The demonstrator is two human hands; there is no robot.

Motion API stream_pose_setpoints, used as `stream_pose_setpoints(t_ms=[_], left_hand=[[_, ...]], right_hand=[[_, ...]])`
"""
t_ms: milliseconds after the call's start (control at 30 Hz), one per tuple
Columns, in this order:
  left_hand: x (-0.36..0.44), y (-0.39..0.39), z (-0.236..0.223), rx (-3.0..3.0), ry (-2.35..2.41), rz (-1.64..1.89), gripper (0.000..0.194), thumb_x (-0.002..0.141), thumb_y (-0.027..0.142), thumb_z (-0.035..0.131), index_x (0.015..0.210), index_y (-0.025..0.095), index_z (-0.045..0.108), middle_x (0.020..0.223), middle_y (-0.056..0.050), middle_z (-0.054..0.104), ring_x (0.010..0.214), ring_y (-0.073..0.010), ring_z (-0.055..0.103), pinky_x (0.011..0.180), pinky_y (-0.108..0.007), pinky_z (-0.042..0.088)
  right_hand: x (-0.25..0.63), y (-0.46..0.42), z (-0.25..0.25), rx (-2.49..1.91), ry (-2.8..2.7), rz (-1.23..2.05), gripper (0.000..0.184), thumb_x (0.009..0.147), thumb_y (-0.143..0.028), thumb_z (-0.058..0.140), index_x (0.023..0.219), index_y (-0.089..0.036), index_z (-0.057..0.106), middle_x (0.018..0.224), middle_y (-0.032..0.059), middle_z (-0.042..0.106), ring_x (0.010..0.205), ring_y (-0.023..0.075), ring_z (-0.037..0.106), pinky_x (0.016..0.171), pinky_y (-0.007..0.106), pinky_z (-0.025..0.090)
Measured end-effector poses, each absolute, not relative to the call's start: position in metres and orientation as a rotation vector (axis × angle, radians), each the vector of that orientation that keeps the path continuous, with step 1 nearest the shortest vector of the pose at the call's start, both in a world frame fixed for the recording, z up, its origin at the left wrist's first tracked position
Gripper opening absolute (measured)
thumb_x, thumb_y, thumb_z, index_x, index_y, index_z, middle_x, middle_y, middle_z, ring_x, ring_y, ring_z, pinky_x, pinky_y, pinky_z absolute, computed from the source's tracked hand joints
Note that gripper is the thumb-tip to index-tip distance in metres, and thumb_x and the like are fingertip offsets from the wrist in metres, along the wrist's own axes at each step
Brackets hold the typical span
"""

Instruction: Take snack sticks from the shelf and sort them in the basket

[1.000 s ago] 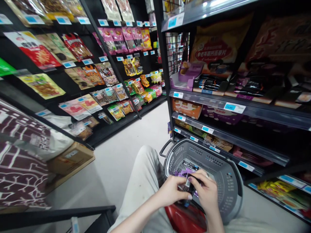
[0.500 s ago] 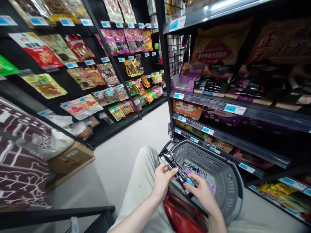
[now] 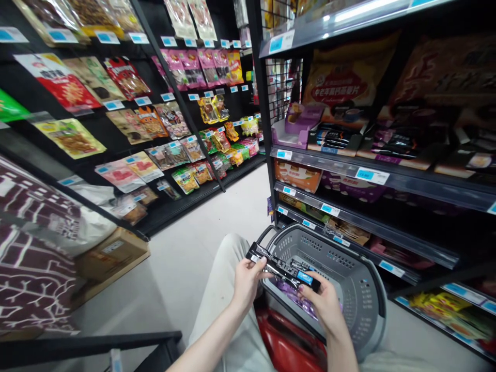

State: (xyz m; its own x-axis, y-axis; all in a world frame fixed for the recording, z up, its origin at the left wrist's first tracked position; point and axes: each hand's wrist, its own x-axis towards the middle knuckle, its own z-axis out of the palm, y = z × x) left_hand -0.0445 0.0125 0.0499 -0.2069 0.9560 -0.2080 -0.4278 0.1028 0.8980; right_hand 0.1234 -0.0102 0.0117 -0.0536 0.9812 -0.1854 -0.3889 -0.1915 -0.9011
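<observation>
Both my hands hold a narrow black stick packet with a blue patch near its right end. My left hand is closed on its left end, the thumb on top. My right hand pinches the other end, thumb pressed against the edge. Whether it is one packet or a few together I cannot tell. Beneath lies a grey shopping basket, its walls full of slots. Purple packets lie in the basket, and some dark packets show behind the held one, partly hidden.
Shelves at right carry boxes of dark stick packets, a purple carton and price tags. Bagged snacks hang on the left rack. A cardboard box stands on the floor. Something glossy red sits below the basket.
My hands have moved slightly left and spread apart. The black packet has turned flatter, its blue patch now facing up. More of the purple packets shows below it.
</observation>
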Motion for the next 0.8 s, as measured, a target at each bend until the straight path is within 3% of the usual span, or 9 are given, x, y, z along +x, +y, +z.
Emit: stream_pose_setpoints(t_ms=[167,300,467,633,800], left_hand=[[-0.044,0.011,0.047,0.596,1.052,1.423,0.027,0.065,0.033,0.058,0.070,0.007,0.059,0.063,-0.008,0.062,0.058,-0.0175,0.059,0.055,-0.032,0.050],[-0.048,0.012,0.048,0.752,1.022,1.365,0.022,0.066,0.028,0.058,0.068,0.006,0.061,0.066,-0.009,0.062,0.063,-0.0189,0.059,0.057,-0.032,0.050],[-0.057,0.014,0.051,0.867,1.042,1.092,0.024,0.060,0.025,0.064,0.077,0.009,0.060,0.063,-0.008,0.062,0.053,-0.0190,0.059,0.049,-0.032,0.050],[-0.065,0.015,0.053,0.963,1.062,0.921,0.024,0.062,0.029,0.061,0.076,0.010,0.059,0.063,-0.008,0.062,0.056,-0.0194,0.060,0.056,-0.034,0.050],[-0.078,0.014,0.063,1.164,0.980,0.408,0.030,0.056,0.032,0.065,0.075,0.009,0.059,0.063,-0.005,0.062,0.059,-0.0169,0.058,0.057,-0.028,0.046]], right_hand=[[0.124,-0.007,0.008,-0.977,-0.695,1.449,0.026,0.058,-0.025,0.068,0.080,-0.017,0.058,0.068,0.0004,0.059,0.052,0.0105,0.051,0.050,0.024,0.044],[0.128,-0.004,0.011,-0.977,-0.586,1.345,0.021,0.061,-0.028,0.065,0.077,-0.017,0.057,0.066,-0.0008,0.056,0.048,0.0076,0.045,0.044,0.020,0.039],[0.139,-0.004,0.009,-1.002,-0.571,1.355,0.022,0.062,-0.030,0.064,0.079,-0.018,0.056,0.061,-0.0025,0.055,0.044,0.0076,0.044,0.043,0.021,0.039],[0.144,-0.003,0.005,-1.044,-0.569,1.329,0.021,0.062,-0.031,0.064,0.076,-0.017,0.056,0.061,-0.0028,0.055,0.042,0.0076,0.045,0.042,0.021,0.039],[0.147,-0.005,0.005,-1.140,-0.704,1.332,0.022,0.064,-0.034,0.062,0.077,-0.017,0.055,0.061,-0.0029,0.054,0.044,0.0081,0.044,0.040,0.020,0.039]])
